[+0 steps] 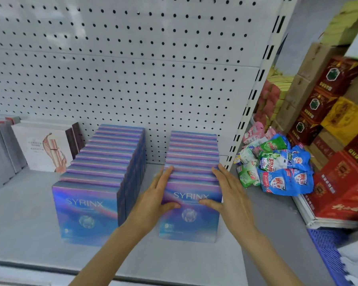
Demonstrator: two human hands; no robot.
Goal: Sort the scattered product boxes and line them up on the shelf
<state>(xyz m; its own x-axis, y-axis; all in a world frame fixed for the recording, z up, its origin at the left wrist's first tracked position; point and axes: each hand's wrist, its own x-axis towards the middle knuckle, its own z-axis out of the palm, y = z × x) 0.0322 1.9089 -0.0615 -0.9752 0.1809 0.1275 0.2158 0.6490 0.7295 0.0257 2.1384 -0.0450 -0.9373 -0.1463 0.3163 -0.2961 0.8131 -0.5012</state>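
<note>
1. Here, a white perforated metal back panel [132, 69] rises behind a flat grey shelf board [29, 234].
2. Two rows of iridescent blue-purple cardboard product boxes stand upright on the board, front faces towards the camera: the left row [103, 168] and the right row [192, 162], set apart by a bare gap.
3. The front box of each row reads "SYRINX" in pale capitals above a round pearly emblem; the smaller print below is too blurred to read.
4. White boxes with a pink swirl picture [43, 147] stand further left; their text is illegible.
5. Red and gold cartons [339, 182] are stacked on the neighbouring shelf at right, with blue and green plastic sachets [277, 168] heaped beside them.
6. The left hand [153, 199] lies flat and open against the right row's left side, thumb across the front face.
7. The right hand [229, 193] mirrors it on the right side, fingers straight, pressing rather than gripping.
</note>
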